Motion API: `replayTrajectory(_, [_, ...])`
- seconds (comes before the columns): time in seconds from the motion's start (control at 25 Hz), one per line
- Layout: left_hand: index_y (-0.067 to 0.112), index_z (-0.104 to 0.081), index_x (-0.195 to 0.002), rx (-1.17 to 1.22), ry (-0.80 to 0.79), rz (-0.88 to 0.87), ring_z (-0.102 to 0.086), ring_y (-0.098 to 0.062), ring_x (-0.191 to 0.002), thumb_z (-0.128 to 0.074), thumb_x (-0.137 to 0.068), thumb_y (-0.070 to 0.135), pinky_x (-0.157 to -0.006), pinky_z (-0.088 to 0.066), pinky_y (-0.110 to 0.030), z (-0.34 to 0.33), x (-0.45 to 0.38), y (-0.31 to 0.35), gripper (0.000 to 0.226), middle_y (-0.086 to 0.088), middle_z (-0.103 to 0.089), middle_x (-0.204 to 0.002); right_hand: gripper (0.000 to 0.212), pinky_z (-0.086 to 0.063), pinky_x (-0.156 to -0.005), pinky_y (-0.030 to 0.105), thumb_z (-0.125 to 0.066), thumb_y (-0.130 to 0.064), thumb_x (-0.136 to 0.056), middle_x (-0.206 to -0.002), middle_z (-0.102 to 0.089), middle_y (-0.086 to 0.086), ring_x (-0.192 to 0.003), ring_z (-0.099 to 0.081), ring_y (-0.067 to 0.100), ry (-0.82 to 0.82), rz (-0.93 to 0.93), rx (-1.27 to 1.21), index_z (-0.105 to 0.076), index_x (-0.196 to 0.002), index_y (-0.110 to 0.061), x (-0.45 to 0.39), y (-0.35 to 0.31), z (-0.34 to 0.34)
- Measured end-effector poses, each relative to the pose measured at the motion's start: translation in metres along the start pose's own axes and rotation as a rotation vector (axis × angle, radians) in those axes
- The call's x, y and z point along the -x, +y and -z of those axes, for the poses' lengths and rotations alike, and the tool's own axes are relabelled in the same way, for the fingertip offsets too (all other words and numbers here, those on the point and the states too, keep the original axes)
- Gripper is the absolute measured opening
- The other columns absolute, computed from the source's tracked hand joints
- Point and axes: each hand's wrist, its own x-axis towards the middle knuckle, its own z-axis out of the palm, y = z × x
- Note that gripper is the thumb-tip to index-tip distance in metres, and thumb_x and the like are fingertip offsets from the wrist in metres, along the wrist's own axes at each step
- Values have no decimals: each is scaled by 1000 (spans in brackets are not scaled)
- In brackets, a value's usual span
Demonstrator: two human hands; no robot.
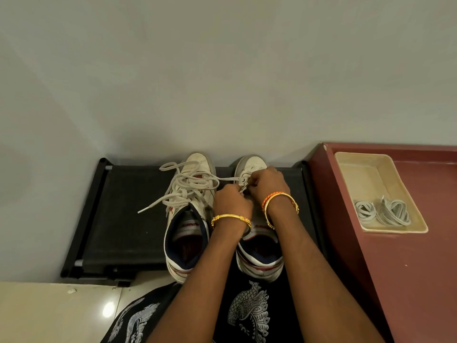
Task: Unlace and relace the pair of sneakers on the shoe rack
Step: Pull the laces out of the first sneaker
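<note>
Floor tiles (49, 313), pale and glossy, fill the lower left corner under a plain grey wall (197, 70). Against that wall stands the black shoe rack (118, 219), its fabric top shelf carrying the pair of sneakers side by side, toes to the wall. On the left sneaker (188, 219), white with a dark collar and red trim, a cream shoelace (188, 186) lies in a loose tangle over the tongue, with loops spilling toward the toe and one free end trailing off to the left onto the shelf. One strand of lace runs taut from this tangle across to the neighbouring shoe.

Just right of it, the left hand (231, 201) is curled over the gap between the shoes, fingers bent and pinching lace near the eyelets; a gold bangle (231, 219) sits on its wrist. The right sneaker (257, 243) lies mostly under both forearms, with its toe and heel opening showing. The right hand (268, 181) is curled over this shoe's forefoot, fingertips pinching at the lace by an eyelet, touching the left hand's fingers. Its wrist wears orange and gold bangles (279, 204).

Further right, a maroon cabinet top (408, 268) adjoins the rack, holding a cream tray (408, 226) with grey laces (383, 212) coiled in its near end.
</note>
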Motion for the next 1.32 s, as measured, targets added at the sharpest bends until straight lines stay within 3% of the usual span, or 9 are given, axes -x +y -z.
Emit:
replayTrajectory(0.24, [-2, -65, -94, 24, 91, 43, -59, -38, -92, -51, -87, 10, -65, -37, -31, -1, 10, 4, 20, -21, -66, -96, 17, -48, -92, 43, -70, -28, -82, -117, -46, 10, -109, -50, 30, 162, -151, -163, -71, -94, -16, 3, 7, 4])
replayTrajectory(0.4, [0, -65, -90, 28, 128, 82, -60, -36, -87, -52, -84, 8, -62, -36, -30, 2, 14, 4, 16, -18, -66, -93, 22, -52, -82, 42, -60, -20, -83, -110, -59, 19, -95, -60, 39, 361, -447, -435, -69, -94, -4, -2, 39, 13])
replayTrajectory(0.52, [1, -65, -89, 42, 117, 72, -61, -36, -87, -50, -85, 7, -61, -37, -30, -1, 17, 6, 17, -18, -67, -91, 17, -54, -79, 43, -58, -12, -83, -96, -66, 19, -83, -62, 33, 345, -642, -749, -66, -92, 0, -2, 53, 10])
replayTrajectory(0.6, [0, -65, -89, 71, 103, 57, -61, -36, -87, -49, -86, 7, -62, -37, -30, -3, 15, 5, 17, -19, -67, -91, 14, -54, -80, 42, -52, -11, -84, -98, -65, 18, -85, -62, 32, 312, -654, -833, -62, -93, -5, -4, 51, 8])
replayTrajectory(0.68, [2, -66, -90, 124, 102, 74, -62, -34, -86, -50, -86, 9, -63, -38, -27, -2, 12, 2, 18, -16, -68, -90, 14, -51, -86, 40, -49, -8, -86, -102, -64, 15, -91, -59, 28, 301, -541, -801, -59, -96, -9, -4, 49, 12])
replayTrajectory(0.8, [6, -68, -95, 258, 19, 152, -59, -28, -81, -52, -82, 10, -64, -37, -24, -1, 13, 1, 21, -9, -66, -84, 17, -49, -88, 35, -56, -10, -86, -101, -67, 11, -92, -59, 21, 257, -197, -648, -68, -98, -6, 1, 41, 22])
replayTrajectory(0.92, [10, -64, -108, 315, -95, 160, -56, -24, -85, -52, -82, 5, -71, -38, -22, -1, 15, 4, 30, -5, -62, -91, 18, -45, -94, 42, -63, -24, -82, -111, -63, 7, -110, -54, 28, 71, 63, -88, -70, -99, -20, 4, 16, 14])
replayTrajectory(1.04, [9, -64, -115, 285, -66, 133, -59, -30, -99, -50, -83, 1, -74, -39, -24, 0, 16, 3, 36, -12, -67, -104, 34, -33, -102, 47, -61, -29, -86, -128, -50, 10, -125, -36, 33, -62, 21, 131, -61, -118, -18, 3, 0, 0])
replayTrajectory(1.32, [-6, -64, -92, 252, 81, 180, -58, -34, -82, -49, -84, 2, -60, -34, -27, -1, 26, 7, 19, -22, -66, -92, 26, -28, -103, 46, -58, -31, -87, -127, -47, 9, -122, -38, 31, 121, -91, 54, -67, -109, -22, 13, 2, -3])
